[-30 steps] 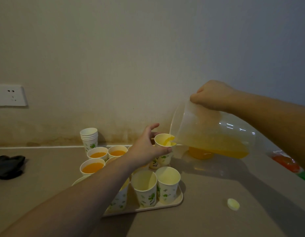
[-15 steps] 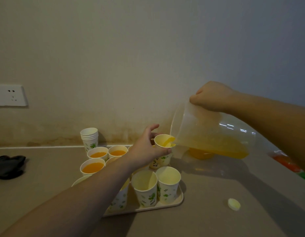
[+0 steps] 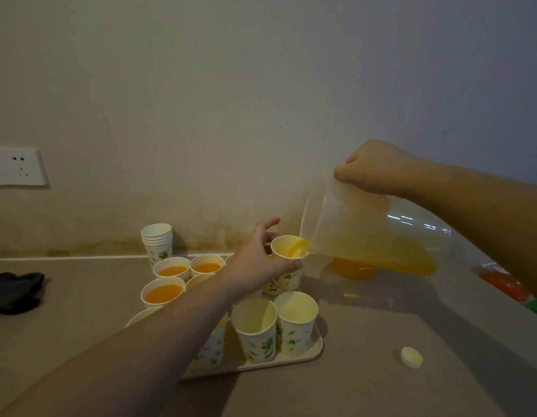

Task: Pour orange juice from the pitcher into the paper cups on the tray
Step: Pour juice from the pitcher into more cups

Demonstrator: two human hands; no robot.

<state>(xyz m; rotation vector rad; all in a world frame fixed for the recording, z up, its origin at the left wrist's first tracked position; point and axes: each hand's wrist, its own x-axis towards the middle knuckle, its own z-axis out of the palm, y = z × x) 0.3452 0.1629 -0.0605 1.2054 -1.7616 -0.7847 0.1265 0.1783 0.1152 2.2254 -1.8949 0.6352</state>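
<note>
My right hand (image 3: 377, 167) grips a clear plastic pitcher (image 3: 372, 233) tilted to the left, with orange juice pooled along its lower side. Its lip sits over a paper cup (image 3: 289, 260) that my left hand (image 3: 256, 263) holds at the rim, and juice runs into that cup. On the beige tray (image 3: 317, 352) stand three cups filled with juice (image 3: 163, 293), and two empty cups (image 3: 255, 326) at the near right. My left forearm hides other cups on the tray.
A stack of spare cups (image 3: 157, 242) stands by the wall. A dark cloth (image 3: 16, 291) lies at the left, a small yellow cap (image 3: 411, 357) at the right front, an orange packet (image 3: 504, 284) at the right edge. A wall socket (image 3: 16, 167) is at upper left.
The pitcher has dipped slightly further and juice keeps running into the held cup. Both hands stay almost where they were.
</note>
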